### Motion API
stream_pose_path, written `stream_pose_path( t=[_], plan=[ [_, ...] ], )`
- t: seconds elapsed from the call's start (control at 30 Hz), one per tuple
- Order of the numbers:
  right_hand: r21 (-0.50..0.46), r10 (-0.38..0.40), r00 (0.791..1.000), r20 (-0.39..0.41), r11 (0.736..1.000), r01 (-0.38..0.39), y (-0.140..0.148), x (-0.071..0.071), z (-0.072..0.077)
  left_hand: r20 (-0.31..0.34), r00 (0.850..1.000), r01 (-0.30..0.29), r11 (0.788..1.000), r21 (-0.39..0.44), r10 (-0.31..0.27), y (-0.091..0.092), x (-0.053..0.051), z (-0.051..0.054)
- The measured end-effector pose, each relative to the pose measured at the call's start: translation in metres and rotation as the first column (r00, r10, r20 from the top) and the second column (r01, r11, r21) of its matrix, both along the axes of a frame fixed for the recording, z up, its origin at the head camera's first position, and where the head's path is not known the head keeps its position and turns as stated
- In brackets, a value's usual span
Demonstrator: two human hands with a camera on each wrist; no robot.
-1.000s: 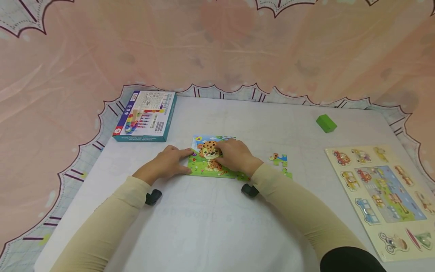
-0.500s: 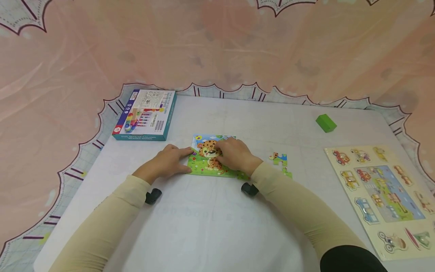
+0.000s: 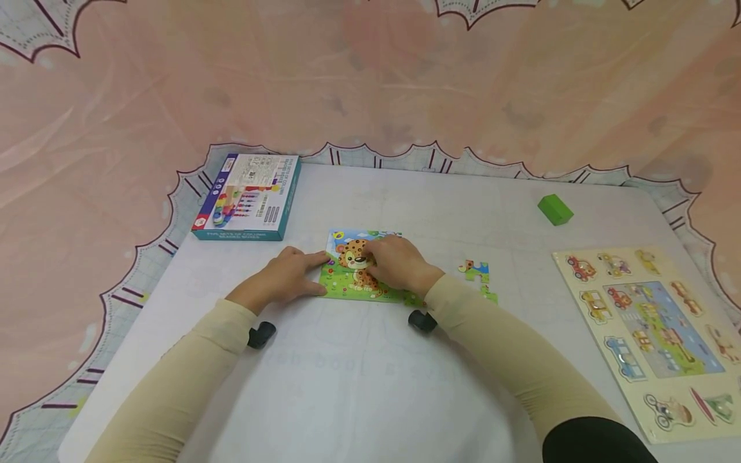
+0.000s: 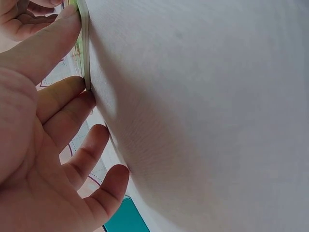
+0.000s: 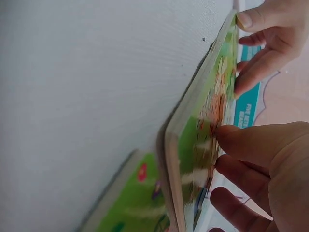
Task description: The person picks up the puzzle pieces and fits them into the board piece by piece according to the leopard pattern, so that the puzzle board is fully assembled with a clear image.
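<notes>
A small leopard puzzle [image 3: 341,283] lies at the middle of the table. My left hand [image 3: 283,276] touches its left edge, thumb and forefinger spread apart and the other fingers loosely extended, as the left wrist view shows of this hand [image 4: 53,130]. On the leopard's right side my right hand [image 3: 399,262] has bent fingers. In the right wrist view the thumb and fingertips of that hand [image 5: 260,164] pinch a slightly raised brownish piece on the puzzle [image 5: 193,140]; the piece is mostly hidden. Part of another green puzzle section [image 5: 130,193] shows beside the board's near corner.
Joined loose puzzle pieces [image 3: 477,270] lie right of my right hand. A boxed set [image 3: 249,196] is at the back left, a green block [image 3: 556,210] at the back right. A wooden picture board [image 3: 631,399] lies at the right edge.
My right hand has shifted very slightly left over the puzzle. My left hand stays at the puzzle's left edge.
</notes>
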State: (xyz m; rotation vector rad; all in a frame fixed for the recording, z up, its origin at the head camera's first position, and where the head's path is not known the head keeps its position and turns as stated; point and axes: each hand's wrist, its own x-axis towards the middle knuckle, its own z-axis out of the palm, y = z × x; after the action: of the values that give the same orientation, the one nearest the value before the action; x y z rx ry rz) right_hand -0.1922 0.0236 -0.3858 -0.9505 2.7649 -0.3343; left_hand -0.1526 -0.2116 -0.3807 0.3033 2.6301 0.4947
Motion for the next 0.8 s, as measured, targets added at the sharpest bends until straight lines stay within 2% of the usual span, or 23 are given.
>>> stream_pose_path(
  t=[0.3,0.47,0.6,0.8],
  plan=[
    [0.0,-0.007,1.0,0.021,1.0,0.007,-0.001,-0.002,-0.001,0.002,1.0,-0.002,1.0,-0.006,0.002,0.0,-0.001,-0.001],
    [-0.049,-0.009,0.998,0.067,0.999,0.012,0.003,-0.004,-0.001,0.008,1.0,-0.007,1.0,-0.008,0.007,0.001,-0.002,-0.003],
    [-0.119,-0.022,0.994,0.105,0.992,0.034,0.012,-0.004,0.006,0.011,1.0,-0.004,1.0,-0.014,0.004,0.002,-0.001,-0.003],
    [-0.164,-0.048,0.995,0.089,0.984,0.062,0.026,-0.002,0.018,0.015,1.0,-0.015,1.0,-0.018,0.016,0.002,-0.002,-0.001]
  ],
)
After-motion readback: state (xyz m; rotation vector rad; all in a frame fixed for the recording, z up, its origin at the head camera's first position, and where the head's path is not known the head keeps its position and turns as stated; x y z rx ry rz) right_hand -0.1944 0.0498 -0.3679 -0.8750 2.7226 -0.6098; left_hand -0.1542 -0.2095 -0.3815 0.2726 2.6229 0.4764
